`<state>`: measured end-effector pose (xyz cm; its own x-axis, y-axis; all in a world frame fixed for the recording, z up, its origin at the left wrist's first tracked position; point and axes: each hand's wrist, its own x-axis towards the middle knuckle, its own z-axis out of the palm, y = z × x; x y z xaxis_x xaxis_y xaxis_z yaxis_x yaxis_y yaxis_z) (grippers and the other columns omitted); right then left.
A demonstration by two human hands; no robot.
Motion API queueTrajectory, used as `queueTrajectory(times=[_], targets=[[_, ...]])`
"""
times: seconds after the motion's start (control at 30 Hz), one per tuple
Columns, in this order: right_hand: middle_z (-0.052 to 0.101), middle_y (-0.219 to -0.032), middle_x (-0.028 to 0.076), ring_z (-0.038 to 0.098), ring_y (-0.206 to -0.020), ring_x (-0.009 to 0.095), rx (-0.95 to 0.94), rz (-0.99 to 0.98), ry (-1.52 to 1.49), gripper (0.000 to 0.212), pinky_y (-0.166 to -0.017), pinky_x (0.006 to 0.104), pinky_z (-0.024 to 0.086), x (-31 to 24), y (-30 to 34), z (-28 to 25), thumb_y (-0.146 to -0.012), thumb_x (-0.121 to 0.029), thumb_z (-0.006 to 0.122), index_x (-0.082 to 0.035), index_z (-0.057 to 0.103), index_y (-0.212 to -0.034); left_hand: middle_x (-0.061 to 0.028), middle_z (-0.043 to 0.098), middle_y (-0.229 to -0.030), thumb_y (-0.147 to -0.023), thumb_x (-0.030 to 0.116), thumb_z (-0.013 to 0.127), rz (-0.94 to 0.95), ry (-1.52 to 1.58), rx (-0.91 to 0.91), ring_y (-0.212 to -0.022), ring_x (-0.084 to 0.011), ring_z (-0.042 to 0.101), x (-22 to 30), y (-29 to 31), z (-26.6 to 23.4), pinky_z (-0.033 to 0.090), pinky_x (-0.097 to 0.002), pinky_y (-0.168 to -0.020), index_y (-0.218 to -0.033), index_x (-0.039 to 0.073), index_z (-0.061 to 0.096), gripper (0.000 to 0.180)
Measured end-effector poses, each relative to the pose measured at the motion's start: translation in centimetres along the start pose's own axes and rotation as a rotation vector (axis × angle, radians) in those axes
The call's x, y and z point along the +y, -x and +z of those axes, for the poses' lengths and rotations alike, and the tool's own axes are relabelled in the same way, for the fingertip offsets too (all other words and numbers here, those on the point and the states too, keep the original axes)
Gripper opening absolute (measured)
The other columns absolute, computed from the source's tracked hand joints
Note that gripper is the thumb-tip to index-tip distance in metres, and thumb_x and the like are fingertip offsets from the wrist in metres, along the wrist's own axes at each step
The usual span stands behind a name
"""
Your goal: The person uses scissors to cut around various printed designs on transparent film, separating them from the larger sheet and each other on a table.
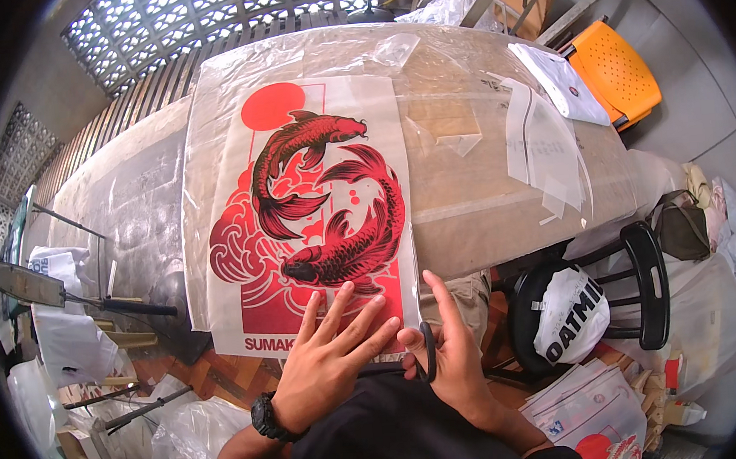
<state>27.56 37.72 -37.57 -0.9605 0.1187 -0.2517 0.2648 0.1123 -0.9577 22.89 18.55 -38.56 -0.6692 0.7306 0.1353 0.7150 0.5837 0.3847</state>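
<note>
A printed sheet point(250, 195) with two red-and-black koi fish, red waves and a red disc lies on the plastic-covered table. My left hand point(330, 356) rests on its lower part with the fingers spread, a black watch on that wrist. At the sheet's lower right edge, my right hand point(455, 355) grips what looks like scissors point(430, 353). Their black loop handle shows by the thumb, while the index finger points forward along the edge. I cannot make out the blades clearly.
Clear film scraps point(542, 149) and a folded white shirt point(558, 84) lie on the table's right side. Beyond stands an orange chair point(615, 74). A black chair point(645, 287) holding a white printed cloth is close on my right. Plastic bags point(199, 442) sit at lower left.
</note>
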Motion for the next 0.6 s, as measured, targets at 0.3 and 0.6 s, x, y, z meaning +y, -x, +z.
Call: queueTrajectory(times=[0.3, 0.6], targets=[[0.063, -0.060, 0.010, 0.064, -0.055, 0.013, -0.028, -0.072, 0.132, 0.078, -0.049, 0.0294, 0.046, -1.3, -1.5, -0.4, -0.097, -0.036, 0.064, -0.001, 0.024, -0.154, -0.0044, 0.051, -0.147, -0.082, 0.010, 0.065, -0.015, 0.017, 0.014, -0.142, -0.0352, 0.038, 0.3, -0.4, -0.5, 0.021, -0.0571, -0.119, -0.137, 0.023, 0.058, 0.057], [0.044, -0.062, 0.004, 0.040, -0.057, 0.007, 0.057, -0.168, 0.265, 0.076, -0.050, 0.0266, 0.036, -1.5, -3.4, -0.5, -0.096, -0.044, 0.063, 0.005, 0.036, -0.147, -0.0047, 0.047, -0.150, -0.081, 0.006, 0.060, 0.020, 0.029, 0.007, -0.145, -0.0367, 0.033, 0.0, -0.1, -0.2, 0.017, -0.0592, -0.118, -0.143, 0.022, 0.051, 0.065]])
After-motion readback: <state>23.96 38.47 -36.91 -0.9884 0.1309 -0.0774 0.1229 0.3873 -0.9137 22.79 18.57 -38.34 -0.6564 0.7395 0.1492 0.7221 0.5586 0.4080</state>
